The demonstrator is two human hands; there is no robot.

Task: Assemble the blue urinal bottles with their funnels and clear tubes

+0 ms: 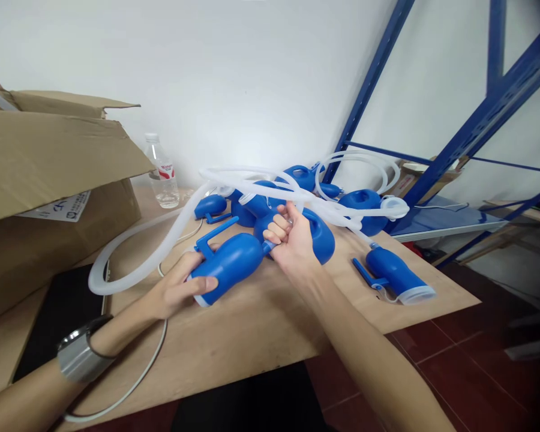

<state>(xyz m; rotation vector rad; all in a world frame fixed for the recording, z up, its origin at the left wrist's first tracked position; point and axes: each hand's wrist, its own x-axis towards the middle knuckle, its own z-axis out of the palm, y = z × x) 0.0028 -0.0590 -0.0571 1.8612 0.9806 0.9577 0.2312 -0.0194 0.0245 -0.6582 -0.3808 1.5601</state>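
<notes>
My left hand (182, 282) wraps round the wide end of a blue plastic urinal cup (234, 261), which has a side handle and a whitish rim. Its narrow neck points up and right. My right hand (292, 237) is closed at that neck, on the end of a white translucent hose (303, 195); the joint is partly hidden by the fingers. Just behind this hand lies a blue jug-like bottle (321, 237) with a loop handle. A second blue cup (393, 273), joined to a hose, rests on the table at the right.
More blue bottles (360, 204) and coiled hoses (382, 162) are heaped at the back of the wooden table (252, 330). An open cardboard box (49, 162) stands left, beside a water bottle (164, 180). A blue metal rack (459, 120) rises at the right. A white cable (148, 366) crosses the table's front left.
</notes>
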